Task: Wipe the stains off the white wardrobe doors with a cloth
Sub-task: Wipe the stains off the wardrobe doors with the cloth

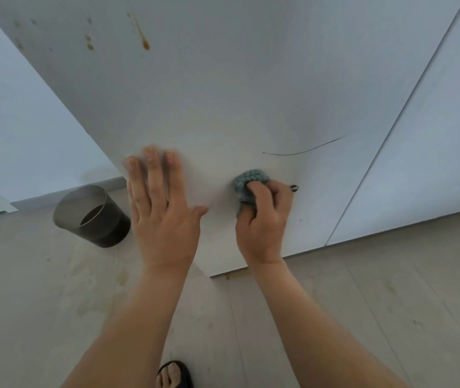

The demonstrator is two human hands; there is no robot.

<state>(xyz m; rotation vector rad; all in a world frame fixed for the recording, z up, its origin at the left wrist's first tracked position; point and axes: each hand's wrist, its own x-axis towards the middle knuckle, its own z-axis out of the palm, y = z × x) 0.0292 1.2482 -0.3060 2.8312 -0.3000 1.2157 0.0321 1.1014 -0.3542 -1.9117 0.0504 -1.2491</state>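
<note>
The white wardrobe door fills the upper middle of the head view. Orange-brown drip stains mark its upper left, a thin dark curved line crosses its right side, and a small dark mark sits low down. My right hand grips a bunched grey-blue cloth and holds it against the lower door, just left of the small dark mark. My left hand lies flat on the door's lower left, fingers straight.
A dark translucent waste bin stands on the floor left of the door. A second white door adjoins on the right. The pale floor shows faint yellowish stains. My sandalled foot is at the bottom edge.
</note>
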